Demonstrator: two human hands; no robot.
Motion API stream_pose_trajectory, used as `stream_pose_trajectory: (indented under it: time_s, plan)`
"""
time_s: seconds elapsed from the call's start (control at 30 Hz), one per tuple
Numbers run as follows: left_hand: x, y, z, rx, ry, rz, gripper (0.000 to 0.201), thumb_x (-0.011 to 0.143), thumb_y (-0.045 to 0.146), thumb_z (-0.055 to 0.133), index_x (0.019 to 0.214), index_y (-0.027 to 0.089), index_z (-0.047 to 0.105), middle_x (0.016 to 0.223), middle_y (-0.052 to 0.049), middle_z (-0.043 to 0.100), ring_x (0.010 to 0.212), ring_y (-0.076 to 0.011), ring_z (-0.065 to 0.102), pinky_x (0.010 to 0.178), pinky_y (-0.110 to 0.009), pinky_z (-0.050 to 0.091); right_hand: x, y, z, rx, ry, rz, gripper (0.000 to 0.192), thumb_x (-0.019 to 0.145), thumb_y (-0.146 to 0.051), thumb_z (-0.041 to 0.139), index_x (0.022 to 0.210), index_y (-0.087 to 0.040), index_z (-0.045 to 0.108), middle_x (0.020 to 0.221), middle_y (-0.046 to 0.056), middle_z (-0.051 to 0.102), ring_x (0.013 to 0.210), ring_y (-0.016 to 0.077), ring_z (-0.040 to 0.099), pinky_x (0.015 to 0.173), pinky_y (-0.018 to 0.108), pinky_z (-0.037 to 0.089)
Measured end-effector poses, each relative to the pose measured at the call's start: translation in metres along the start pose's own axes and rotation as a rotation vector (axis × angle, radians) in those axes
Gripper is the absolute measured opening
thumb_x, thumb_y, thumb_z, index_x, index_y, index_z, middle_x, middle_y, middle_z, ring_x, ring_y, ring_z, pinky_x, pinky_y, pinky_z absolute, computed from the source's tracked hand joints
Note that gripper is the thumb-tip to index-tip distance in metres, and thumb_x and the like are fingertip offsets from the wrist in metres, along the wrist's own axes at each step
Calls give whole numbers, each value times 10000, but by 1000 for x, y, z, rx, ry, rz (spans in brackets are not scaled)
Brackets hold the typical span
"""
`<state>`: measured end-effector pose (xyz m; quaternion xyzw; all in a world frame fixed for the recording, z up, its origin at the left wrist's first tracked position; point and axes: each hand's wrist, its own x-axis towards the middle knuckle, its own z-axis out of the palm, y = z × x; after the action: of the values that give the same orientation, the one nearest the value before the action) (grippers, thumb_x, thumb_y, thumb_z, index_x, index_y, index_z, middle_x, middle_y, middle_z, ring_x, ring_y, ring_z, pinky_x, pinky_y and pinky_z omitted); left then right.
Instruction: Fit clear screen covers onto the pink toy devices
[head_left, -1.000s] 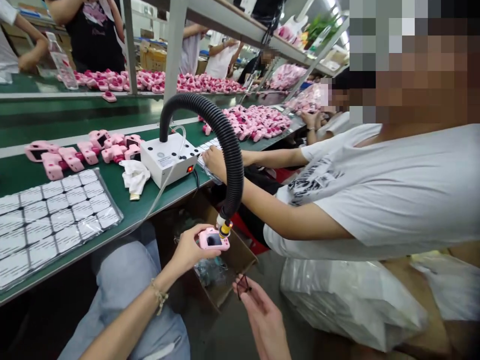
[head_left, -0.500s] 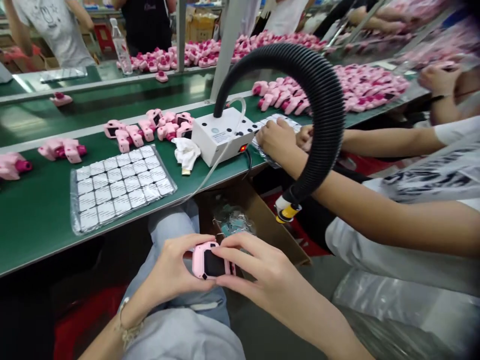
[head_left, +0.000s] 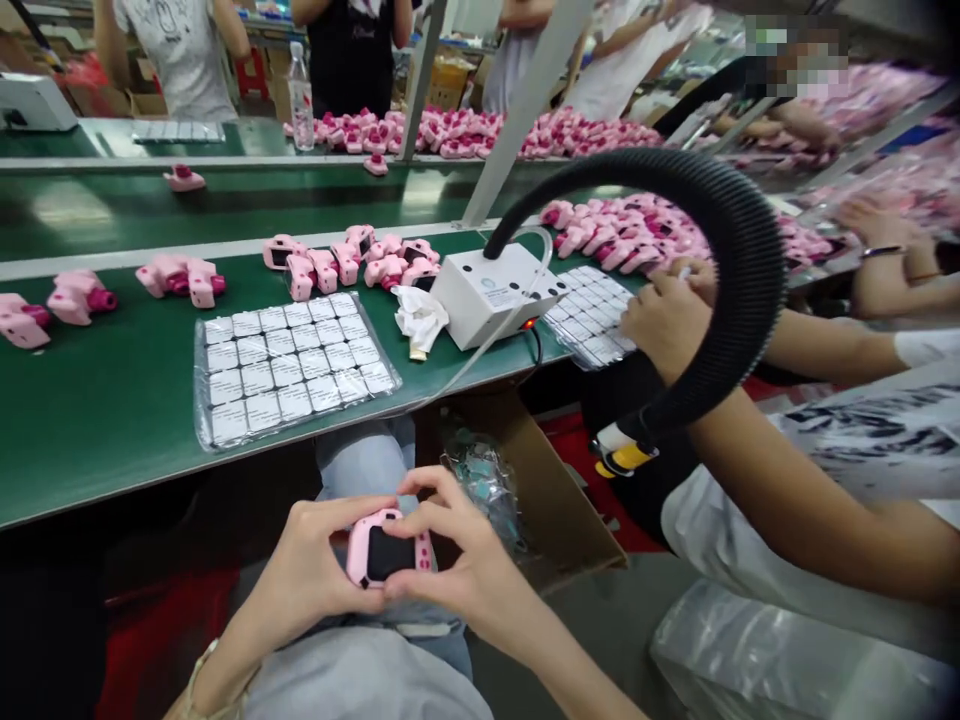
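You have a small pink toy camera [head_left: 386,553] between both hands, low over your lap and just in front of the near edge of the green bench [head_left: 97,410]. Its body is a rounded pink rectangle with a dark, glossy screen filling most of the face turned up toward you, and a column of tiny buttons shows on the pink strip to the right of that screen. The long axis runs left to right across your view, tilted slightly so the right end sits a little lower; the screen side points up at you, so the lens side is hidden underneath. Your left hand [head_left: 304,570] has its grip clenched on the left end, thumb over the top edge and fingers curled beneath. Your right hand [head_left: 457,570] is grasping the right end, with the forefinger arched over the top edge and the thumb pressed along the lower edge. On the bench beyond lies a clear tray of white squares [head_left: 289,365], and to its right a white box [head_left: 495,295] with a black ribbed hose [head_left: 739,290] arching away.
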<state>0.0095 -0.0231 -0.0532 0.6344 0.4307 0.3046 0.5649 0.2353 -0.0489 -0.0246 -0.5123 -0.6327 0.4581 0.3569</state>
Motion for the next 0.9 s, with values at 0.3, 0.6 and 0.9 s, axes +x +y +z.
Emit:
stream_pose_trajectory:
  time_s: [0.3,0.6,0.9]
  plan:
    - [-63,-38,-34,-274,601,-150,641,644,335,974,1252,207,815,1296,-111,860,1181,-346,826,1002,-382,691,124,-31,36,-493,-70,-279,358,1103,-189,534,1336,-254,798,1578,139,637,1451,316,616,1244,504,495]
    - [-65,-16,-45,-265,720,-27,602,684,287,978,1253,225,793,1275,-101,845,1090,-294,833,891,-323,695,254,-35,-61,-962,442,138,174,986,-130,579,1051,-96,737,1033,251,767,1045,388,721,925,488,548]
    - [-40,7,-41,-111,698,189,522,765,184,956,1262,261,817,1255,-62,832,1118,-250,805,960,-290,666,91,-63,23,-221,91,-409,275,1013,-388,781,806,-247,668,886,26,695,863,215,666,794,334,526]
